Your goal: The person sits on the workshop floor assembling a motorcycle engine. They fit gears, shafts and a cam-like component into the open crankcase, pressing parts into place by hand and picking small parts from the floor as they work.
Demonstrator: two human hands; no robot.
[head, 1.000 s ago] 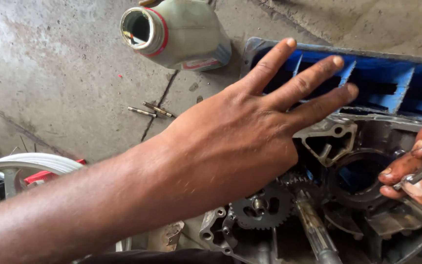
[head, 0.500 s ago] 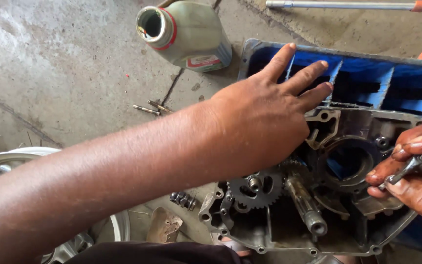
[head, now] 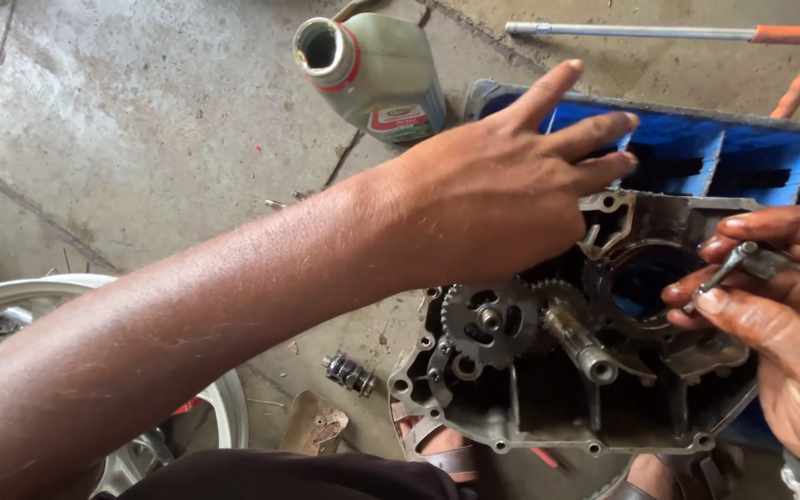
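1. A motorcycle repair workshop, worked at floor level, is indicated.
2. An opened engine crankcase (head: 594, 370) is seen, with a gear (head: 488, 319) and a splined shaft (head: 581, 341) exposed inside it (all coated in dark grease).
3. The case is propped on a blue plastic crate (head: 696, 153), and a rough, stained concrete floor (head: 141, 139) is laid beneath.
4. An uncapped, grimy oil bottle (head: 372, 69) is lying on its side on that floor.
5. A spoked wheel rim (head: 224, 417) is visible at the lower left.
6. A small loose metal part (head: 349, 372) is left on the floor, and a long metal rod with an orange handle (head: 641, 32) is lying beyond the crate.
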